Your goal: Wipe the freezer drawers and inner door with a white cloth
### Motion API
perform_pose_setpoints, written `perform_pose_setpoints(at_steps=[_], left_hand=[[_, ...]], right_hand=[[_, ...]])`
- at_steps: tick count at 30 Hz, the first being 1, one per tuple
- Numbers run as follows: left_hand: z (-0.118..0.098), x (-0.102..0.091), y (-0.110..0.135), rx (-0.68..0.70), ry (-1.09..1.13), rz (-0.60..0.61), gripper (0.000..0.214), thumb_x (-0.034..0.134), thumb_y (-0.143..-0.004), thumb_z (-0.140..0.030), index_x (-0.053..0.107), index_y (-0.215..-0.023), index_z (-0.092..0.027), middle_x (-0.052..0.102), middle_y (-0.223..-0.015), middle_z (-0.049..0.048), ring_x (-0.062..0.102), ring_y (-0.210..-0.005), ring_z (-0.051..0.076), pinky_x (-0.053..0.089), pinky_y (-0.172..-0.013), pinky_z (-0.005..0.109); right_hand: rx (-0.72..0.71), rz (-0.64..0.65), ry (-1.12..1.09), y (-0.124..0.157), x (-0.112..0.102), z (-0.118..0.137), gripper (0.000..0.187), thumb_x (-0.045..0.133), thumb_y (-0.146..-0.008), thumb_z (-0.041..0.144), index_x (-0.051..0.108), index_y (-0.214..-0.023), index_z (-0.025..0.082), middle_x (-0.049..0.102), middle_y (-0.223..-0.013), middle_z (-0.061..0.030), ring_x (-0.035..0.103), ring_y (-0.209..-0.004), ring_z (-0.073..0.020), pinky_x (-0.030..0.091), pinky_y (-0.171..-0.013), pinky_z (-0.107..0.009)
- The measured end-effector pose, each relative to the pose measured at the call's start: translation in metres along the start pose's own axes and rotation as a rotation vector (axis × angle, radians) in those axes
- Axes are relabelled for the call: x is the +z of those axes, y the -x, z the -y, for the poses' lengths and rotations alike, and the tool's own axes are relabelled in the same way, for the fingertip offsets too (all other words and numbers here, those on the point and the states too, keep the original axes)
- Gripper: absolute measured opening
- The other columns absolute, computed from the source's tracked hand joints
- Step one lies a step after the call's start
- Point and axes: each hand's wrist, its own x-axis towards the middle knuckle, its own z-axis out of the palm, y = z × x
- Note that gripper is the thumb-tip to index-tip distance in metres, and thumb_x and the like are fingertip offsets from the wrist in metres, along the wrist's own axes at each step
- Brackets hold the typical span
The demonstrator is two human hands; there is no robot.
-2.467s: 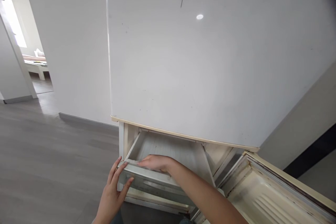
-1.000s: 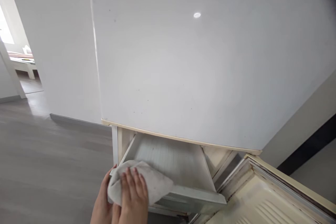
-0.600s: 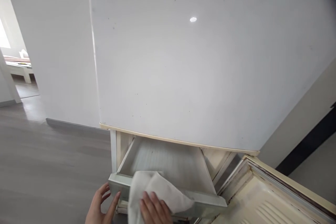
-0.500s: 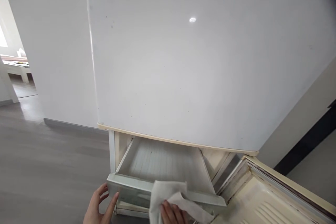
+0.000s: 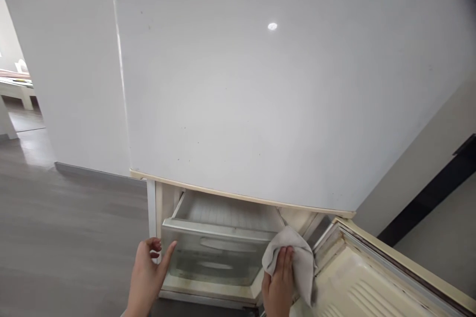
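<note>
A pale, translucent drawer [image 5: 219,255] sits partly pulled out of a small refrigerator or freezer, with its front panel facing me. My right hand [image 5: 278,277] grips a white cloth [image 5: 304,262] at the drawer's right front corner. Part of that corner is hidden behind the cloth. Just off the drawer's left end is my left hand [image 5: 147,270], thumb and fingers apart, holding nothing. The cream inner side of the opened appliance door [image 5: 360,277] lies to the right of my right hand.
A white top panel [image 5: 238,99] spans most of the view above the drawer. Grey wood-look floor [image 5: 74,237] extends on the left. A dark strip [image 5: 427,188] runs along the right, and a white bench-like piece [image 5: 18,91] stands far left.
The drawer has slid further in, away from me. My right hand and the cloth have moved right to its right corner. My left hand has come away from the drawer's left end.
</note>
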Motion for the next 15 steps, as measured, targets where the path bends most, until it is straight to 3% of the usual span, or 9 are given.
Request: perform_pose_setpoints(at_steps=[4,9,12,15], left_hand=[[-0.013,0.019,-0.023,0.018,-0.089,0.168,0.043,0.044,-0.083,-0.065,0.039,-0.067,-0.025,0.044,-0.057,-0.0058,0.047,-0.053,0.015,0.038,-0.056,0.027],[-0.019,0.037,-0.058,0.058,-0.077,0.186,0.041,0.044,-0.084,-0.061,0.044,-0.067,-0.024,0.055,-0.058,-0.0021,0.056,-0.057,0.019,0.039,-0.057,0.029],[-0.017,0.034,-0.063,0.104,-0.032,0.267,0.038,0.044,-0.085,-0.058,0.057,-0.079,-0.023,0.069,-0.076,0.0050,0.067,-0.076,0.023,0.051,-0.068,0.033],[0.010,0.023,-0.044,0.159,0.010,0.373,0.041,0.046,-0.084,-0.052,0.061,-0.110,-0.024,0.068,-0.117,0.0103,0.066,-0.107,0.023,0.056,-0.084,0.036]], right_hand=[[0.005,0.073,-0.029,-0.016,0.022,-0.005,0.067,0.034,-0.092,0.024,0.004,-0.152,0.017,0.009,-0.161,-0.0107,0.021,-0.145,-0.0333,0.043,-0.106,-0.054],[0.051,0.183,-0.084,-0.027,0.041,-0.006,0.065,0.032,-0.095,0.028,0.001,-0.152,0.022,0.015,-0.161,-0.0100,0.027,-0.144,-0.0299,0.045,-0.106,-0.047],[0.057,0.181,-0.105,-0.030,0.042,-0.003,0.064,0.030,-0.096,0.031,0.001,-0.152,0.023,0.015,-0.161,-0.0100,0.024,-0.145,-0.0308,0.041,-0.109,-0.049],[0.075,0.133,-0.086,-0.035,0.035,0.000,0.063,0.033,-0.095,0.035,0.007,-0.152,0.024,0.016,-0.161,-0.0097,0.021,-0.145,-0.0339,0.039,-0.109,-0.055]])
